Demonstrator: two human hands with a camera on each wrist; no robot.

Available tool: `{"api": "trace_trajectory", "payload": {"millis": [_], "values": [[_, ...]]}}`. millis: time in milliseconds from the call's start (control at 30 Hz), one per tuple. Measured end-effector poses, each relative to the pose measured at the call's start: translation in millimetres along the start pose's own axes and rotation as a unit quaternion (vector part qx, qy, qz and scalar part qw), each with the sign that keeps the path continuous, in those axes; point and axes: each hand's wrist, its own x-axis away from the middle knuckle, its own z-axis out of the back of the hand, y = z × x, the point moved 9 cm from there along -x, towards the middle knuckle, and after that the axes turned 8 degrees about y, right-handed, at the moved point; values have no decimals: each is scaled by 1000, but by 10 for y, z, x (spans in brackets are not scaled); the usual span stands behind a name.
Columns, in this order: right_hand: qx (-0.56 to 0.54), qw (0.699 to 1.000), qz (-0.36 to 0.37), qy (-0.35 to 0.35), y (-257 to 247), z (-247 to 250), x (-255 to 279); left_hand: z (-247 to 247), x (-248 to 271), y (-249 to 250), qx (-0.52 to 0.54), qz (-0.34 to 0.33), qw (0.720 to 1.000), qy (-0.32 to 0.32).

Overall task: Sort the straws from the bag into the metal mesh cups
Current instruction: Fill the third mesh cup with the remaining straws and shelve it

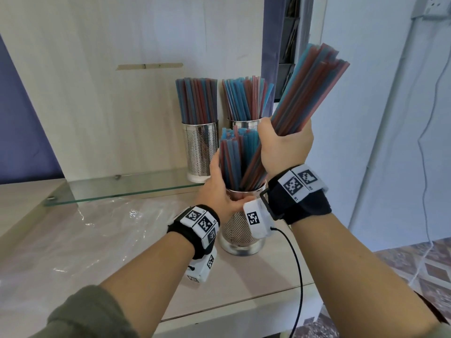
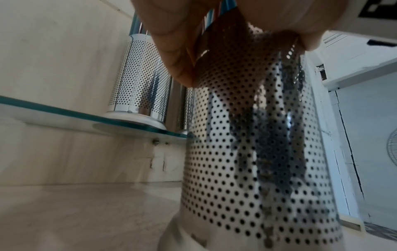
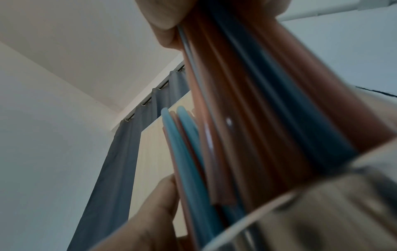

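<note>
A perforated metal cup (image 1: 238,231) (image 2: 253,152) stands on the pale counter, partly filled with red and blue straws (image 1: 235,157). My left hand (image 1: 220,189) grips its rim, fingers (image 2: 171,51) up beside the straws. My right hand (image 1: 285,145) clutches a thick bundle of red and blue straws (image 1: 310,91) (image 3: 257,101), tilted up to the right, with its lower ends in the cup's mouth. Two more metal cups (image 1: 201,147) (image 1: 244,124), both packed with straws, stand on a glass shelf behind.
The glass shelf (image 1: 122,189) (image 2: 64,112) juts out at the left above the counter. A clear plastic bag (image 1: 102,228) lies flat on the counter to the left. A wooden panel (image 1: 122,93) rises behind. A black cable (image 1: 296,276) hangs from my right wrist.
</note>
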Motion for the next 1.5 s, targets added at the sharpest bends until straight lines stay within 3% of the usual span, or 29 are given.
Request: {"api": "trace_trajectory", "payload": {"millis": [100, 233, 300, 800, 933, 1200, 1367, 1500], "values": [[11, 1000, 18, -6, -7, -53, -9, 29, 17, 34, -43, -21, 999, -5], [72, 986, 43, -146, 26, -421, -10, 54, 63, 97, -67, -35, 997, -11], [90, 978, 55, -182, 57, -521, 5, 54, 63, 101, -77, -42, 996, -17], [120, 980, 27, -159, 280, -423, 105, 93, 72, 120, -108, -56, 992, -22], [73, 984, 36, -161, 267, -419, 164, 81, 56, 136, -110, -58, 992, -27], [87, 964, 165, -189, 124, -487, 229, 58, 36, 160, -88, -69, 994, -17], [141, 934, 279, -174, -402, -484, 15, 51, 52, 177, -99, -78, 992, -15], [222, 862, 345, -298, -865, -798, -269, 54, 43, 175, -104, -71, 992, -19]]}}
